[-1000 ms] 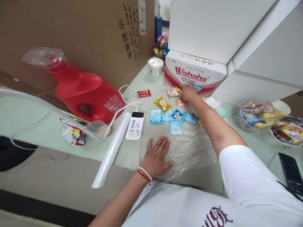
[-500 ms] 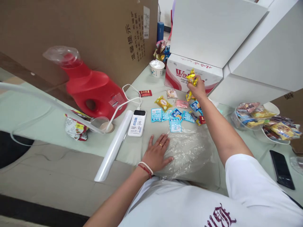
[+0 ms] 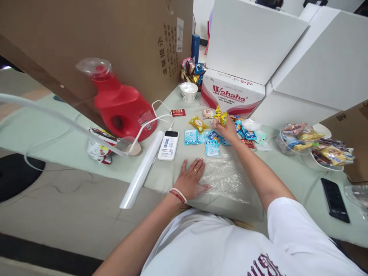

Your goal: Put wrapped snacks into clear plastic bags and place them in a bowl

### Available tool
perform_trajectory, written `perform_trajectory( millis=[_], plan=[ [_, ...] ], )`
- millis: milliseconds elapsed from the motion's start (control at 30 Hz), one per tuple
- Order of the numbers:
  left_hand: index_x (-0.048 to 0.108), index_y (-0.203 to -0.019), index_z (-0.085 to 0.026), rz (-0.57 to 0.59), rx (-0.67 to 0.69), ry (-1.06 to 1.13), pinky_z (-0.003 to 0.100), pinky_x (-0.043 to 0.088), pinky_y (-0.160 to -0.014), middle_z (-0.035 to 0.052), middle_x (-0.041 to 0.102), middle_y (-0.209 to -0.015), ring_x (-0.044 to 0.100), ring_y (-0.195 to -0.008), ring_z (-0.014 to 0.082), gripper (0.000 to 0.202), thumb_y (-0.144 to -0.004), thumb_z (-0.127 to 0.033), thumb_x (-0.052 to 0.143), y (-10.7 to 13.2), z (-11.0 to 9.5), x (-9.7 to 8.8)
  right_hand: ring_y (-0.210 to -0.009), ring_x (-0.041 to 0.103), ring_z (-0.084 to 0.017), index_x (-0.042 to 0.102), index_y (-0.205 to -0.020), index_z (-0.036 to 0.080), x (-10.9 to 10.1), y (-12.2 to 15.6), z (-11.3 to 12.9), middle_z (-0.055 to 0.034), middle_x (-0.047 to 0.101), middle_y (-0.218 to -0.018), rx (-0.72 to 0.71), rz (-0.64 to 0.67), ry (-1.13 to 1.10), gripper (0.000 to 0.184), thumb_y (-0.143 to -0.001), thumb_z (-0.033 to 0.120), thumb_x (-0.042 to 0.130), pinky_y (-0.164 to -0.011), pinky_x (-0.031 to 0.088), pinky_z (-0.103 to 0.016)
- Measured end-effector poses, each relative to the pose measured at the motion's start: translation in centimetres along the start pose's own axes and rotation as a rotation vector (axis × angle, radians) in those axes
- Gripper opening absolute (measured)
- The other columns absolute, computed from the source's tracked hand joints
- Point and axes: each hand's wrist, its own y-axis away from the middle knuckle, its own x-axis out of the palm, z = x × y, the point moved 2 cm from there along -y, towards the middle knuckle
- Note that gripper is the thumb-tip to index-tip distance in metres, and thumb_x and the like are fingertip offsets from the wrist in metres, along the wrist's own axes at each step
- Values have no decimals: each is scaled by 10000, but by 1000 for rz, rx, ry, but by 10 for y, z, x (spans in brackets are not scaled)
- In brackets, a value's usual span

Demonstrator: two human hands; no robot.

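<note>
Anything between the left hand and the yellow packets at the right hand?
Yes: a few blue packets lie flat between the left hand and the yellow packets, probably low enough to reach over. Nothing visible separates the right hand from the yellow packets; its fingers are on them.

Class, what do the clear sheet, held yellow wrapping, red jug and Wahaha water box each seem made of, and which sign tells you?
Clear sheet: probably thin, glossy plastic film; see-through and creased.
Held yellow wrapping: plastic or foil, unclear which; shiny and crinkled.
Red jug: likely moulded plastic, semi-gloss; smooth curves, built-in handle.
Wahaha water box: apparently printed cardboard, satin-looking; flat faces, straight edges.
</note>
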Motion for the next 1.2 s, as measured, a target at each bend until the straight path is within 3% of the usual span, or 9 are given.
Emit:
perform_trajectory(
  millis=[100,267,333,433,600,700,800,1033,1200],
  plan=[
    [367,-1604,-157,8,10,-1,642,86,-1279,177,379,-1654,318,-1552,351,890,-924,-717,493,0,-2,-1,-1172,588,-284,546,-1323,166,-32,34,12,-143,656,-1278,-136,51,-32,403,-974,353,469,-994,447,-363],
    [342,-1607,-106,33,-32,32,670,-42,-1269,193,298,-1682,276,-1570,349,911,-936,-710,467,2,-7,-2,-1036,629,-301,612,-1220,184,-35,139,13,-121,702,-1144,-285,526,111,403,-838,308,652,-890,460,-360],
    [340,-1606,-95,42,-49,43,667,-106,-1258,197,269,-1689,259,-1576,347,918,-937,-714,454,3,-9,-2,-1069,610,-320,608,-1256,191,-31,174,10,-134,692,-1166,-269,566,221,435,-838,300,662,-902,448,-385],
    [331,-1610,-92,57,-58,41,665,-126,-1253,200,240,-1696,239,-1583,351,933,-928,-714,466,3,-9,-3,-1115,580,-333,585,-1309,204,-31,203,11,-149,672,-1209,-230,547,318,466,-866,321,668,-920,435,-420],
    [328,-1612,-91,88,-53,14,695,-40,-1255,205,242,-1692,248,-1577,378,923,-925,-683,494,2,-8,-2,-1260,517,-347,562,-1372,182,-35,212,18,-167,601,-1392,-249,516,338,540,-881,340,722,-1037,404,-485],
    [331,-1611,-88,75,-45,1,700,-9,-1254,208,253,-1688,257,-1573,383,904,-937,-670,486,2,-7,-1,-1459,351,-370,462,-1508,176,-36,217,14,-179,414,-1609,-298,505,291,703,-893,384,731,-1170,294,-568],
    [330,-1609,-77,53,-26,-1,696,-7,-1257,212,249,-1688,251,-1577,376,912,-941,-682,470,3,-8,0,-1528,253,-371,391,-1567,170,-36,221,12,-183,340,-1659,-341,503,258,770,-900,364,724,-1214,195,-641],
    [357,-1596,-83,26,-23,-5,718,23,-1243,233,297,-1669,298,-1557,392,914,-927,-690,498,4,-7,0,-1435,392,-394,479,-1504,170,-26,196,19,-204,468,-1565,-282,542,222,788,-841,463,791,-1179,265,-654],
    [351,-1599,-88,-22,-5,14,707,14,-1245,252,333,-1649,337,-1539,393,917,-921,-679,528,4,-5,-1,-1473,349,-382,469,-1526,205,-25,191,12,-171,428,-1604,-321,581,168,892,-769,465,863,-1191,276,-612]
  ],
)
